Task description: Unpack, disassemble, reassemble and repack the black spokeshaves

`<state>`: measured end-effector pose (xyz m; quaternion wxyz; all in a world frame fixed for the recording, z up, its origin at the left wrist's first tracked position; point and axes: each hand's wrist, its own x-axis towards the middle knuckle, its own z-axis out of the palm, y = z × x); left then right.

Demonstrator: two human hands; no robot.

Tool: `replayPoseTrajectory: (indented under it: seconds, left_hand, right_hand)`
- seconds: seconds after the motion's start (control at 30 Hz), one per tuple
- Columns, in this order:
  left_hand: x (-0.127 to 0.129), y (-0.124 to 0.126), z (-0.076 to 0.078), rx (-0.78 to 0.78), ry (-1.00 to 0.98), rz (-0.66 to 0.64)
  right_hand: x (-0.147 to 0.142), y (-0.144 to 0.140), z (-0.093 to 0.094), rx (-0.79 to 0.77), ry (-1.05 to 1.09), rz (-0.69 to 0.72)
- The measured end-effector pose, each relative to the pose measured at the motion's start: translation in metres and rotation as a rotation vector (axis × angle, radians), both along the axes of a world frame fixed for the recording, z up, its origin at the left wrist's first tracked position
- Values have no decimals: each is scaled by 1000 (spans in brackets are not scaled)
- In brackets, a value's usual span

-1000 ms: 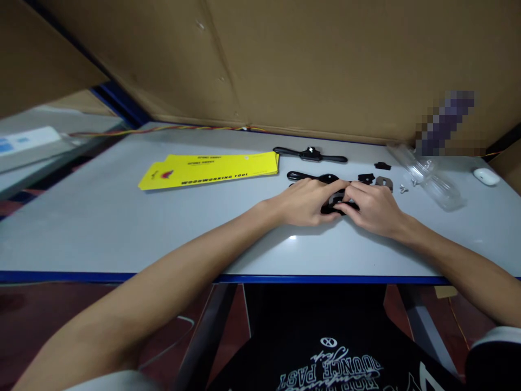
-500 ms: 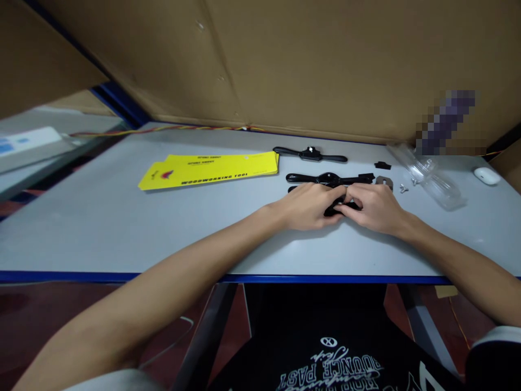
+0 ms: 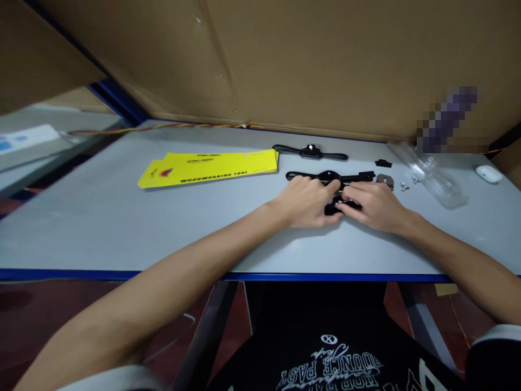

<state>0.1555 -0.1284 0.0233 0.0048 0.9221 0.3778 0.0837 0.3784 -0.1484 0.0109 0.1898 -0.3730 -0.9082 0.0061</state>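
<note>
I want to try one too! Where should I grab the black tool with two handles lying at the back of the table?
Probably by its two thin handles, one hand on each, coming down from above. The far black tool lies flat on the table with its handles sticking out left and right, clear of the yellow cards.

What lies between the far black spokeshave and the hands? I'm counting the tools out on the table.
A second black spokeshave lies there, just beyond the left hand and right hand, short of the far spokeshave, in the head view.
</note>
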Motion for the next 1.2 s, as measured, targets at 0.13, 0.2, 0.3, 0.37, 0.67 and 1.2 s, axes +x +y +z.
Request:
replayPoseTrajectory:
  seconds: [0.13,0.2,0.3,0.37,0.67,1.2]
  left_hand:
    - [0,0,2,22,54,26]
    - [-1,1,3,23,66,15]
    - [-1,1,3,11,72,-9]
    - [-1,2,3,-3,61,-21]
    - [-2,2,1,-53,-5,-34]
    - [0,3,0,-91,28,-55]
  right_hand:
    - [1,0,0,15,-11,15]
    - [1,0,0,26,-15,21]
    - [1,0,0,34,-23,27]
    - [2,1,0,38,-27,39]
    - [1,1,-4,78,-33,58]
    - [-3,0,-2,43,-8,118]
